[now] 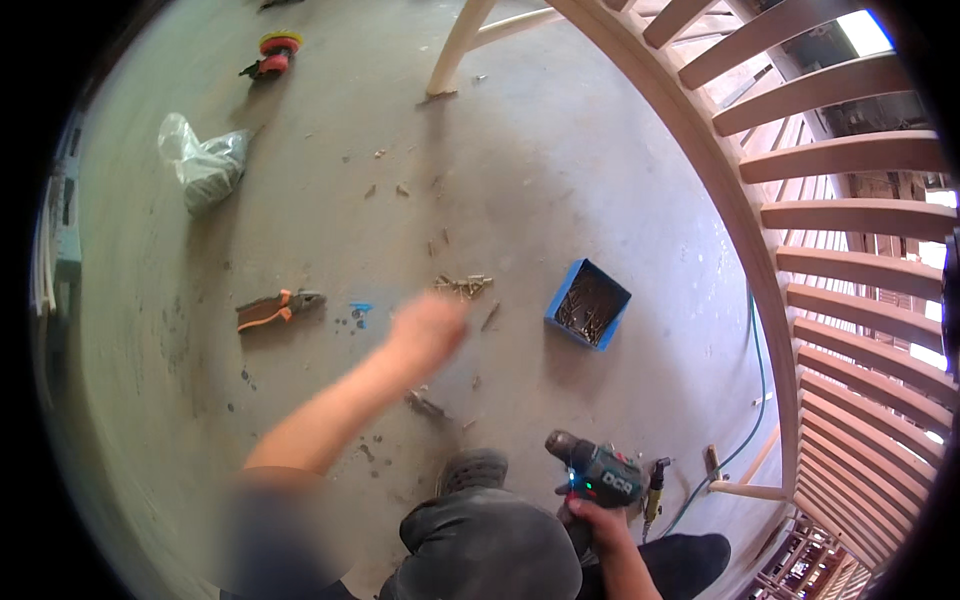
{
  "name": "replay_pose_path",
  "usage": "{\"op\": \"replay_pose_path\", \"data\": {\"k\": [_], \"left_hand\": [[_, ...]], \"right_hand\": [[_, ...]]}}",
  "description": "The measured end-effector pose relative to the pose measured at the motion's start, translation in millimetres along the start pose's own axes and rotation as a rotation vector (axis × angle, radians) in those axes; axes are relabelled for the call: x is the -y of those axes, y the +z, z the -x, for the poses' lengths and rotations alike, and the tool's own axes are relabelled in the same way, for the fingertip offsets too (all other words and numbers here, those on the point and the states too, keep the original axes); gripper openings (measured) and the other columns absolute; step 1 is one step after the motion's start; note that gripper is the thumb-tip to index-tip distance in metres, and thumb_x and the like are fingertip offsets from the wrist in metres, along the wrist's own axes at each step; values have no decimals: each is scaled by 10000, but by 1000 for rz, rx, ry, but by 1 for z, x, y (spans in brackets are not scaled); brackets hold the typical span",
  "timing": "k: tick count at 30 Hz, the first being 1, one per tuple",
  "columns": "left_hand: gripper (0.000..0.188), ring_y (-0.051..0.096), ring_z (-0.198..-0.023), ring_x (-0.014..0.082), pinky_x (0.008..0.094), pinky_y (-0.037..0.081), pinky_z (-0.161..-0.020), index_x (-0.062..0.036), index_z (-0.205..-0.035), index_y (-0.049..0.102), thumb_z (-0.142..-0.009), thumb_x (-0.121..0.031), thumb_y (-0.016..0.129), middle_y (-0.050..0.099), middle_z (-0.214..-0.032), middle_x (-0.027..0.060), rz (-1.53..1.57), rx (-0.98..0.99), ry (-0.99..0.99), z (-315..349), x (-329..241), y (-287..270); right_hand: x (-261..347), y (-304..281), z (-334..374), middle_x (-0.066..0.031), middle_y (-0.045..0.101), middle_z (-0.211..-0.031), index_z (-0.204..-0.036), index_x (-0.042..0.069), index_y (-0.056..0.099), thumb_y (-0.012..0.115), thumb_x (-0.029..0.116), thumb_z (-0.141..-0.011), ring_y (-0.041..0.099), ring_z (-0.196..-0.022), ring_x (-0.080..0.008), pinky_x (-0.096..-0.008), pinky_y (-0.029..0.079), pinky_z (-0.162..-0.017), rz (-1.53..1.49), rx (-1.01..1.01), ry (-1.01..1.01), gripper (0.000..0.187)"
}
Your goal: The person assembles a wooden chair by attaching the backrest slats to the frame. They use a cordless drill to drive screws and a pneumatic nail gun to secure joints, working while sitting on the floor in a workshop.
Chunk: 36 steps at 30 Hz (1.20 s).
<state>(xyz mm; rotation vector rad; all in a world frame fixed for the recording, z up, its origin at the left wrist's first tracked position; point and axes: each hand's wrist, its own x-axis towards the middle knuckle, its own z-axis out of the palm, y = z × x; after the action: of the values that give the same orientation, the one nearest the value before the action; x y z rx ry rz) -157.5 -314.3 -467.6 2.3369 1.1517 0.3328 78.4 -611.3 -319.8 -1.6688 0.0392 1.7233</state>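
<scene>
My left hand (430,328) reaches out over the floor beside a small pile of brass-coloured fasteners (472,286). It is smeared by motion, so its fingers and anything in them cannot be made out. Low on the right, my right hand (600,522) grips the handle of a dark green and black cordless drill (610,474), whose chuck points up and left. A small lit spot shows on the drill. Between the pile and the wooden frame stands an open blue box (574,332) holding many dark screws.
Orange-handled pliers (268,312) lie to the left. Farther off are a clear plastic bag (207,165) and a red and yellow sander (275,58). A large slatted wooden frame (735,190) curves along the right. A green hose (760,375) and a yellow-black tool (654,494) lie near it.
</scene>
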Motion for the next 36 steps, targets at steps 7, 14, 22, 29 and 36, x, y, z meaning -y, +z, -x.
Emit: {"op": "replay_pose_path", "data": {"k": [7,14,22,29,36], "left_hand": [[266,610,-1051,399,484,534,-857,-97,-1154,594,-900,-166,632,616,-1096,189,-308,-418,-313,-267,169,-37],[262,620,-1107,391,478,543,-905,-35,-1152,608,-964,-217,584,624,-1187,206,-255,-280,-644,-315,180,-28],[81,607,-696,96,261,489,-628,10,-934,656,-962,-51,611,650,-751,33,1143,361,-214,-157,-28,-34],[105,615,-819,84,222,484,-717,6,-959,727,-871,57,703,669,-905,33,1240,519,262,-84,-248,-67],[105,643,-791,135,265,500,-695,-24,-926,726,-840,36,731,677,-848,54,949,430,318,-29,-372,-98]], "right_hand": [[-54,-52,32,-75,662,-1019,-1166,30,627,772,82,-740,644,-893,-221,-377,531,-793,145,-354,-179,453],[-75,-60,48,-70,669,-1059,-1253,68,577,789,83,-697,649,-898,-199,-333,539,-753,-1,-625,44,595],[-5,-36,65,-66,621,-911,-1169,44,582,749,62,-781,613,-776,-205,-372,514,-743,-513,-229,-284,423],[27,-77,73,-102,580,-684,-1167,-11,627,658,169,-839,553,-626,-225,-368,431,-622,-476,138,-612,375],[6,-144,130,-102,583,-676,-1141,8,650,670,194,-846,549,-601,-223,-364,422,-574,-403,368,-720,349]]}}
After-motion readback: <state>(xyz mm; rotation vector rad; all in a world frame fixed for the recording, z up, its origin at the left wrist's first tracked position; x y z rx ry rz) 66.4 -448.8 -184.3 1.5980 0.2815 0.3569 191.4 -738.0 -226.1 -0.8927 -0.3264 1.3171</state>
